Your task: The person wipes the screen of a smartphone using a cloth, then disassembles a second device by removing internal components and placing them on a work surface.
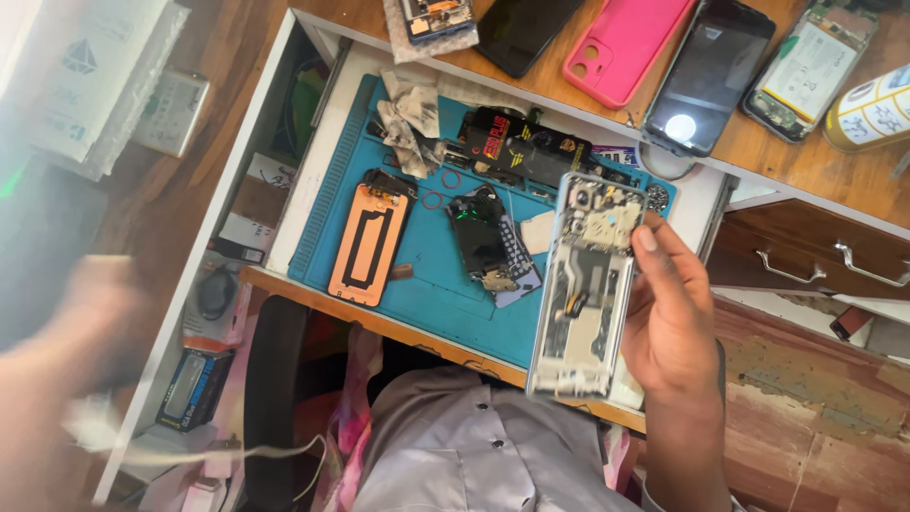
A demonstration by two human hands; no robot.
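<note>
The right hand (675, 327) grips an opened phone frame (585, 284) above the blue mat (431, 284), apparently inspecting it; the blurred left hand (66, 379) is unreadable. Steady handling seems needed.

Right hand (675, 327) grips an opened phone frame (585, 284) (above the blue mat (431, 284)).

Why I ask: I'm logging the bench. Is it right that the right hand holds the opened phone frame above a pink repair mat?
Not quite: in the head view the repair mat is blue, not pink. The right hand does hold the opened phone frame above it.
</note>
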